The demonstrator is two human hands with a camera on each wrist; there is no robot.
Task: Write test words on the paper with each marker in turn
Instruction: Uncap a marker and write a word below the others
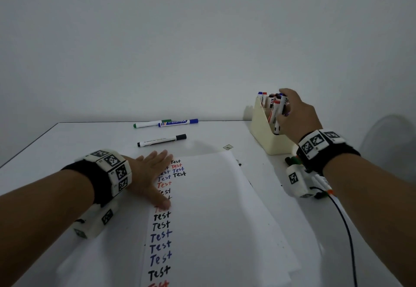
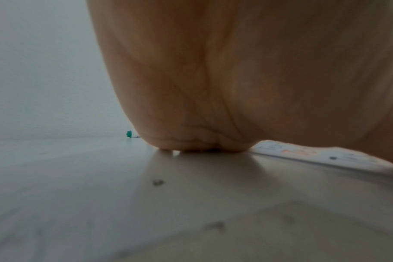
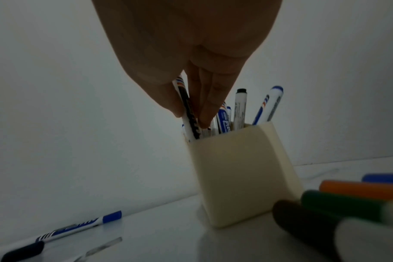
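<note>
White table (image 1: 67, 142) against a plain grey wall. Our left hand (image 1: 149, 175) lies flat, fingers spread, pressing the paper (image 1: 216, 208) at its left edge, over a column of "Test" words. Beyond the sheet we note three capped markers: green (image 1: 146, 124), blue (image 1: 179, 122), black (image 1: 162, 140). At right, our right hand (image 1: 297, 113) pinches a marker (image 1: 278, 113) standing in the cream holder (image 1: 267, 136) among other markers.

left hand (image 1: 149, 175): flat, fingers straight | right hand (image 1: 297, 113): raised, fingertips pinching
</note>
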